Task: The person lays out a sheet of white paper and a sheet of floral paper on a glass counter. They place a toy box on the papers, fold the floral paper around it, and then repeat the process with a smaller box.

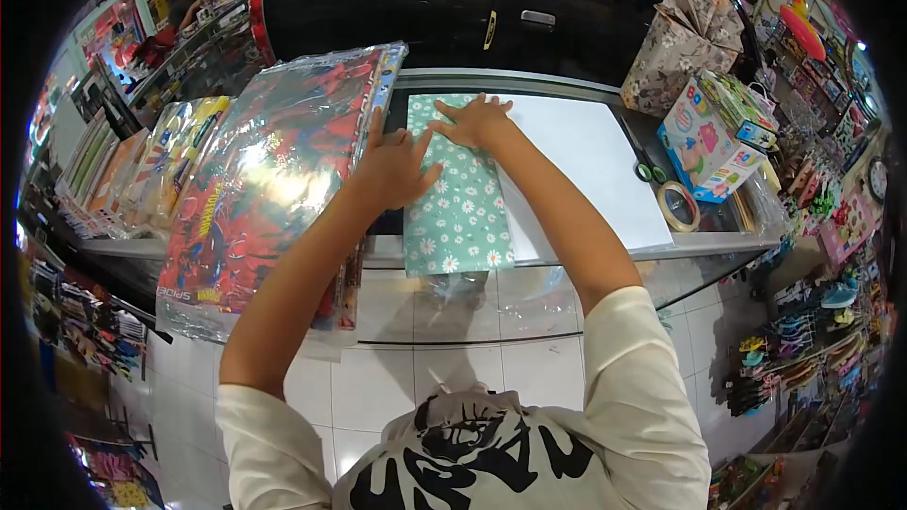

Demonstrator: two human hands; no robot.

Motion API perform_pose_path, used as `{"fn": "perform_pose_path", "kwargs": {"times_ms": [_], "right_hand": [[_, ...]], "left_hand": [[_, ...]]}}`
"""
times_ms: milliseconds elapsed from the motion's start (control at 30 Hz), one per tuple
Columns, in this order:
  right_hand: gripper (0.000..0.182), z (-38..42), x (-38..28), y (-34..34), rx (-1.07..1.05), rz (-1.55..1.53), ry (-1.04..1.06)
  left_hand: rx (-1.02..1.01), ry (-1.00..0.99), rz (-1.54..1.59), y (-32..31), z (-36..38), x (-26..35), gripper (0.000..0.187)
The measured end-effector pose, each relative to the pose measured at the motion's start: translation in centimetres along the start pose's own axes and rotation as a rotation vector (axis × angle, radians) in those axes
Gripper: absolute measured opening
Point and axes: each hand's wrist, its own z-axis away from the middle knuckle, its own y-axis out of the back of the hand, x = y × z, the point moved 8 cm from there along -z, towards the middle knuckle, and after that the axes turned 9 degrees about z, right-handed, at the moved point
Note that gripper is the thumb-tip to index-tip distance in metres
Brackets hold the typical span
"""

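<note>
Hands lie flat on a sheet of green daisy wrapping paper [460, 203] that is spread on the glass table [567, 255]. The left hand [392, 168] presses on the paper's left edge at about 9 o'clock of the sheet, fingers spread apart and flat, clamped on nothing. The right hand [475, 120] rests on the top of the sheet, at 12 o'clock, fingers also spread and open, palm down. The green paper covers the left part of a large white sheet [590, 165], which reaches out toward 3 o'clock; its lower end hangs a little over the table's front edge.

I judge the work is at an early stage: the paper is laid out and smoothed, but no box stands on it, and I see no fold or cut yet. The scissors [649, 171] and the tape roll [678, 206] lie untouched at 3 o'clock, near a colourful toy box [704, 137]. A pack of red printed paper [269, 179] lies just beside the left hand at 9 o'clock
</note>
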Motion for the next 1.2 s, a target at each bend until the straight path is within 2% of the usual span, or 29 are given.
{"fn": "perform_pose_path", "kwargs": {"times_ms": [167, 267, 367, 533, 800, 900, 933, 1033, 1067, 1167, 1200], "right_hand": [[0.069, -0.6, 0.1, -0.4, -0.011, -0.047, 0.004], [0.069, -1.0, 0.2, -0.5, -0.043, -0.043, -0.003], [0.07, -1.1, 0.2, -0.7, -0.056, -0.043, -0.012], [0.071, -1.7, 0.5, -0.6, -0.056, -0.048, -0.017], [0.078, -2.5, 0.5, -0.7, -0.015, -0.041, 0.002], [0.077, -2.6, 0.5, -0.7, -0.027, -0.032, -0.003], [0.077, -2.8, 0.5, -0.8, -0.025, -0.034, -0.019], [0.074, -2.4, 0.3, -1.0, -0.053, -0.085, -0.058], [0.072, -2.3, 0.2, -1.1, -0.047, -0.116, -0.076], [0.071, -1.3, 1.5, -0.3, 0.043, -0.247, -0.03], [0.071, -1.4, 2.4, -0.5, 0.112, -0.24, 0.002]], "left_hand": [[-0.031, -0.045, 0.033, 1.3, 4.3, 2.9, 0.057], [0.103, -0.091, 0.123, 1.5, 6.5, 3.7, 0.059], [0.173, -0.135, 0.052, 2.3, 8.4, 5.0, 0.061], [0.077, -0.139, 0.063, 3.8, 11.1, 7.8, 0.061], [0.132, -0.193, 0.031, 4.7, 14.8, 10.1, 0.064], [0.072, -0.212, 0.045, 4.3, 16.0, 11.5, 0.062], [0.092, -0.233, 0.141, 4.5, 16.2, 12.1, 0.058], [-0.123, -0.222, 0.278, 4.1, 15.9, 13.2, 0.052], [0.026, -0.292, 0.333, 5.8, 15.2, 13.8, 0.041], [0.122, -0.311, 0.479, 8.7, 11.9, 13.6, 0.031], [0.068, -0.268, 0.535, 9.3, 10.5, 13.5, 0.026]]}}
